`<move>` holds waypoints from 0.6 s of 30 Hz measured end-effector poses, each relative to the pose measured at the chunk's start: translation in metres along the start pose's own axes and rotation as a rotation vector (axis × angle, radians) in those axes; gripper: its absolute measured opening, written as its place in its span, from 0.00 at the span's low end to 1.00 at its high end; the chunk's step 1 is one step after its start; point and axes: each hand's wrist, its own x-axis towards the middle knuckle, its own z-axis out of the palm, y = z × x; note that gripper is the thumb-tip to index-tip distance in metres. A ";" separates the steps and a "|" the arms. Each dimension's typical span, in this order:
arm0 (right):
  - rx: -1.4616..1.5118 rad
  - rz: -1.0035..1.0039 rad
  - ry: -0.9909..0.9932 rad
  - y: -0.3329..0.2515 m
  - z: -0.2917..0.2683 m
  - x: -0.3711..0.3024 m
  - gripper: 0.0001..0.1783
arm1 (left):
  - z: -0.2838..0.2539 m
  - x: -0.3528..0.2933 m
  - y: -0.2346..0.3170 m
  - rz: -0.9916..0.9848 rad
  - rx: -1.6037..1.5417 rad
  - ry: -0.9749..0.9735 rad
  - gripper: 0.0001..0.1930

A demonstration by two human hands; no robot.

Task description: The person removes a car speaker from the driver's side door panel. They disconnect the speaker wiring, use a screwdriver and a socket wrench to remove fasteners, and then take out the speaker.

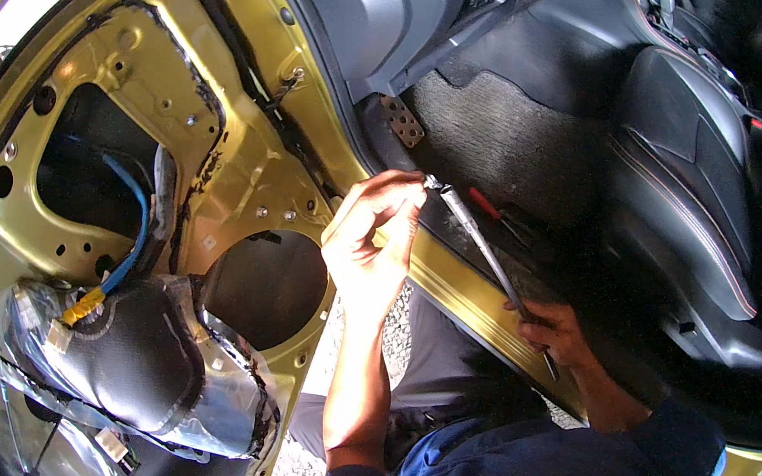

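My left hand (371,237) is raised over the door sill, thumb and fingertips pinched on a small shiny metal piece (432,182), which looks like a socket. It sits at the upper end of a long silver socket wrench (483,248); whether the two are joined is too small to tell. Lower down and to the right, my right hand (555,329) is wrapped round the wrench's dark lower part, and its tip sticks out below my fingers. The wrench slants across the sill, over the car's footwell.
At left stands a gold car door (230,190) with its inner panel off, showing plastic film (233,426) and a blue cable (138,217). A red-handled tool (484,202) lies beyond the wrench. The footwell carpet (501,126), perforated footrest (403,121) and black seat (680,170) are to the right.
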 end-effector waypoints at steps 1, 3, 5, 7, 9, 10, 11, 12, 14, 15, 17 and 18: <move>0.000 -0.006 -0.004 0.000 0.001 0.001 0.24 | -0.003 -0.001 0.001 0.006 -0.002 0.000 0.08; -0.002 -0.010 -0.015 0.002 0.002 0.002 0.25 | -0.007 -0.004 0.002 0.021 0.009 -0.003 0.08; 0.004 -0.016 -0.018 0.003 0.002 0.002 0.25 | -0.011 -0.007 0.004 0.046 0.037 -0.013 0.08; 0.016 -0.012 -0.022 0.006 0.004 0.002 0.24 | -0.013 -0.009 0.005 0.075 0.065 -0.007 0.07; -0.033 -0.043 -0.003 0.007 0.008 0.002 0.25 | -0.015 -0.011 0.006 0.122 0.117 0.011 0.08; -0.040 -0.068 0.017 0.007 0.010 0.003 0.25 | -0.015 -0.013 0.007 0.146 0.143 0.019 0.08; -0.054 -0.063 0.040 0.006 0.015 0.004 0.25 | -0.015 -0.013 0.007 0.180 0.158 0.021 0.08; -0.053 -0.072 0.077 0.004 0.021 0.007 0.25 | -0.014 -0.014 0.008 0.213 0.173 0.023 0.08; -0.065 -0.118 0.082 -0.004 0.034 0.013 0.27 | -0.009 -0.017 0.010 0.253 0.220 0.017 0.09; -0.077 -0.158 0.051 -0.013 0.038 0.019 0.28 | -0.006 -0.020 0.012 0.262 0.250 0.007 0.09; -0.070 -0.235 -0.001 -0.033 0.046 0.029 0.29 | 0.002 -0.025 0.015 0.322 0.283 0.006 0.10; -0.051 -0.273 -0.024 -0.044 0.049 0.033 0.30 | 0.005 -0.027 0.017 0.361 0.306 -0.005 0.10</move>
